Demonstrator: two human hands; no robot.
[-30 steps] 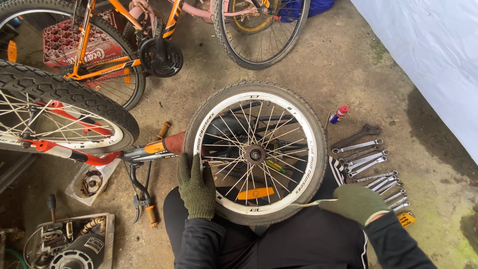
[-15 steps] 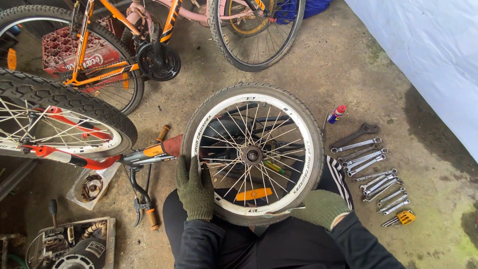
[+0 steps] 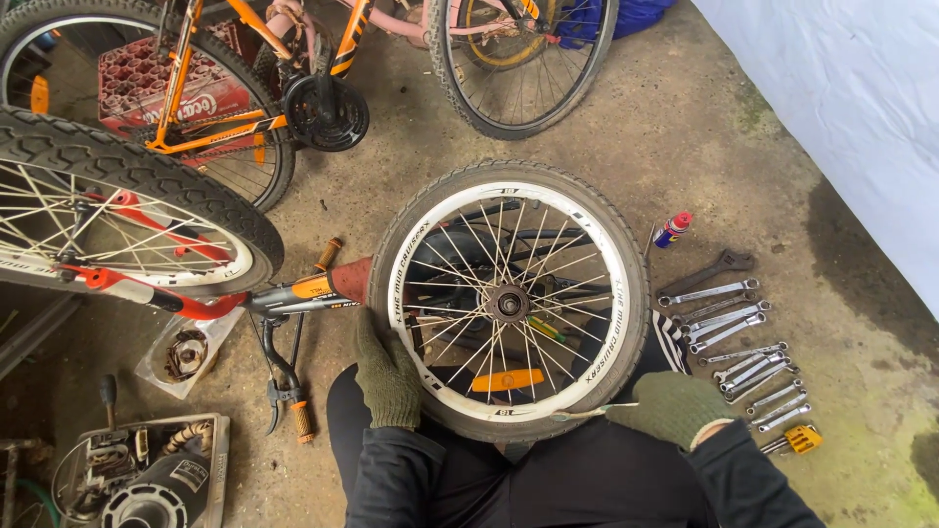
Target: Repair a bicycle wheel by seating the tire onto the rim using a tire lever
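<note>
A small bicycle wheel [image 3: 511, 298] with a white rim, thin spokes and a black tyre lies flat in front of my knees. My left hand [image 3: 387, 376], in a dark green glove, grips the tyre at its near left edge. My right hand [image 3: 667, 409], also gloved, is closed on a thin metal tool [image 3: 587, 414] whose tip rests at the near right edge of the rim. An orange reflector [image 3: 509, 379] sits among the near spokes.
Several wrenches [image 3: 729, 332] lie in a row on the concrete to the right, with a small spray can [image 3: 671, 230] beyond them. An orange bicycle [image 3: 196, 108] and a red-framed wheel [image 3: 117, 230] stand to the left. Trays of parts [image 3: 147, 474] sit at lower left.
My right hand moved left from beside the wrenches to the wheel's near right edge, bringing the thin tool to the rim. My left hand has kept its grip on the tyre.
</note>
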